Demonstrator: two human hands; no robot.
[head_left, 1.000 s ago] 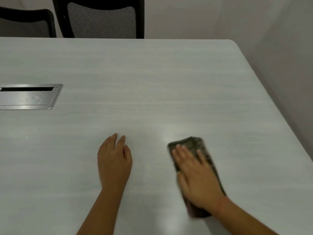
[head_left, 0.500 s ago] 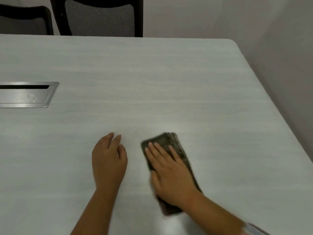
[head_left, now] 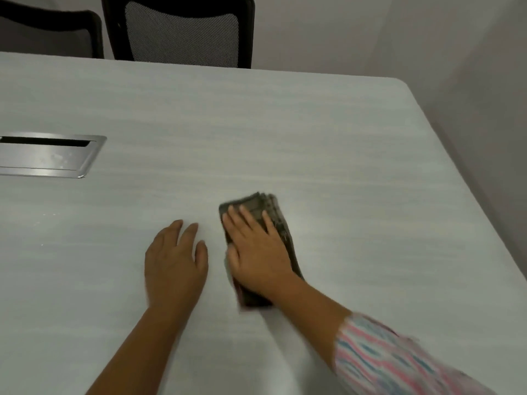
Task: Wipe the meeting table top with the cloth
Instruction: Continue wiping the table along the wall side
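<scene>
Pale table [head_left: 342, 138] bears one cloth [head_left: 266, 205] under flat right hand [head_left: 258, 252], flat left hand [head_left: 174, 263] beside.

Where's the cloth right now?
In the head view, the cloth lies on the table right of centre, flat under the right hand, just right of the left hand.
</scene>
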